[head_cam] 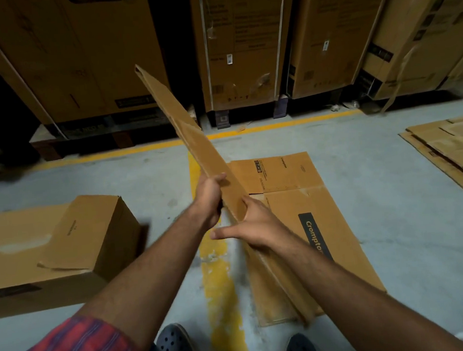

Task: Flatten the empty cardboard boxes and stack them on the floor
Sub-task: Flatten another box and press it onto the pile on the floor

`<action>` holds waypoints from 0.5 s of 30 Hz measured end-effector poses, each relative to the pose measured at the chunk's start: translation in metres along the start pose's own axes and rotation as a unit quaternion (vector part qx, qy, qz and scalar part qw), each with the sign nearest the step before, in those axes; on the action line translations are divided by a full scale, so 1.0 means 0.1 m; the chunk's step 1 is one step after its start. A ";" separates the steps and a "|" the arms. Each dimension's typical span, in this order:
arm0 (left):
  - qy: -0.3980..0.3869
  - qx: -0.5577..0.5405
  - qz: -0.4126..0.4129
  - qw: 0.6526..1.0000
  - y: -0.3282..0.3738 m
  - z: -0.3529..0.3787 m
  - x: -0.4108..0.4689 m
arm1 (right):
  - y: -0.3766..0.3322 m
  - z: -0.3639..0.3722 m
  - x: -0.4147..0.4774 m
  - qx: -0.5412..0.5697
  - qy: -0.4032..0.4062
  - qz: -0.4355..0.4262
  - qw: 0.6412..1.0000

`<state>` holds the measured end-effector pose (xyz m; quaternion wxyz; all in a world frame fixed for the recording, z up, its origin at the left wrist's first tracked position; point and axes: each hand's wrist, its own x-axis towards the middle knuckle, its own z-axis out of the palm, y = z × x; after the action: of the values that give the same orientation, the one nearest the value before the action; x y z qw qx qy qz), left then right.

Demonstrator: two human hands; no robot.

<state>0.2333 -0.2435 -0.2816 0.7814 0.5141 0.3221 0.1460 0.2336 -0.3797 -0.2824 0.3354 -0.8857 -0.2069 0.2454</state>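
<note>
**Flattened carton held up over the floor sheets**

A long flattened carton (195,139) is held edge-on in mid-air, slanting up and away toward the tall cartons (244,52) at the back; its far end is clear of them. The lower part is gripped by the left hand (210,198), fingers curled over the near edge. The bottom end is met by the right hand (258,228), thumb stretched out free and one fingertip laid on the face; whether the other fingers curl behind cannot be told. Beneath, a flat Crompton box (322,210) is spread on the floor (374,180), its left edge just beside the yellow stripe (220,284). An unflattened box (88,238) is seen to the left, well apart; open grey floor is left between. A flat stack (445,151) is laid far right, its edges ragged. Dark clogs (175,344) are planted astride the stripe.
</note>
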 end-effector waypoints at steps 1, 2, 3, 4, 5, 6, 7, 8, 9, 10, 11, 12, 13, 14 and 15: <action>-0.011 0.004 -0.008 1.000 -0.04 0.10 -0.03 | 0.00 0.00 -0.01 -0.033 0.027 0.008 0.999; -0.028 0.010 -0.015 0.999 -0.11 0.18 -0.02 | 0.03 -0.02 -0.03 -0.088 0.054 0.007 0.995; -0.048 0.013 -0.023 0.999 -0.18 0.25 -0.01 | 0.07 -0.05 -0.04 -0.128 0.083 -0.004 0.988; -0.070 0.017 -0.024 0.997 -0.25 0.30 0.01 | 0.11 -0.10 -0.05 -0.138 0.115 -0.018 0.983; -0.093 0.017 -0.019 0.995 -0.30 0.33 0.00 | 0.16 -0.15 -0.04 -0.125 0.146 -0.029 0.981; -0.114 0.013 -0.014 0.993 -0.36 0.32 0.01 | 0.22 -0.21 -0.02 -0.097 0.169 -0.032 0.980; -0.130 0.008 -0.007 0.991 -0.42 0.30 0.02 | 0.26 -0.29 0.01 -0.066 0.180 -0.030 0.981; -0.130 0.013 -0.002 0.991 -0.48 0.26 0.03 | 0.31 -0.36 0.03 -0.042 0.178 -0.025 0.983; -0.116 0.028 -0.002 0.993 -0.55 0.20 0.04 | 0.34 -0.43 0.05 -0.019 0.167 -0.020 0.986; -0.089 0.053 -0.014 0.995 -0.65 0.11 0.08 | 0.38 -0.50 0.06 0.001 0.153 -0.016 0.988; -0.059 0.082 -0.039 0.994 -0.76 0.01 0.12 | 0.41 -0.58 0.07 0.021 0.142 -0.016 0.990; -0.031 0.111 -0.081 0.990 -0.89 -0.11 0.16 | 0.44 -0.67 0.08 0.043 0.132 -0.018 0.990; -0.016 0.142 -0.127 0.982 -1.02 -0.24 0.19 | 0.47 -0.75 0.08 0.071 0.118 -0.021 0.990; -0.011 0.162 -0.167 0.972 -1.16 -0.36 0.21 | 0.50 -0.83 0.08 0.105 0.101 -0.019 0.989; -0.012 0.178 -0.193 0.965 -1.30 -0.46 0.23 | 0.51 -0.91 0.07 0.141 0.085 -0.016 0.986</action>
<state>0.2066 -0.2535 -0.4184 0.6944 0.5749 0.4265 -0.0742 0.3013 -0.4565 -0.2606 0.4768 -0.8440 -0.1548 0.1907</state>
